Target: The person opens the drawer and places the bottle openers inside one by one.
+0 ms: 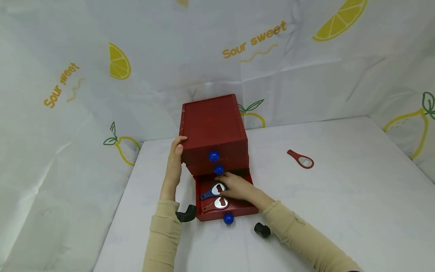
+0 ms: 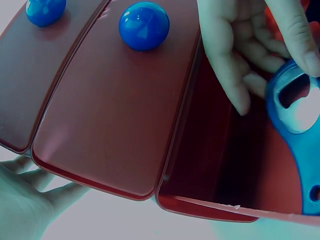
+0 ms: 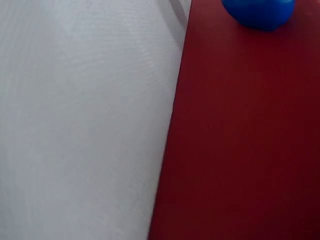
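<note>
A red drawer cabinet [image 1: 214, 122] stands on the table with its bottom drawer [image 1: 200, 184] pulled out. My left hand [image 1: 175, 162] rests against the cabinet's left side, its fingers reaching up to the top edge. Inside the drawer lie a blue bottle opener [image 1: 208, 194] and, nearer the front, a red bottle opener [image 1: 210, 206]. Reaching in from the right, my right hand [image 1: 238, 186] pinches the rim of the blue opener's head between thumb and fingers; in the left wrist view the thumb [image 2: 298, 37] overlaps that rim. The right wrist view shows no hand.
Another red bottle opener [image 1: 300, 159] lies on the white table [image 1: 340, 181] to the right. Round blue knobs [image 1: 214, 156] stick out from the drawer fronts. A lemon-printed cloth [image 1: 163, 45] hangs behind the cabinet.
</note>
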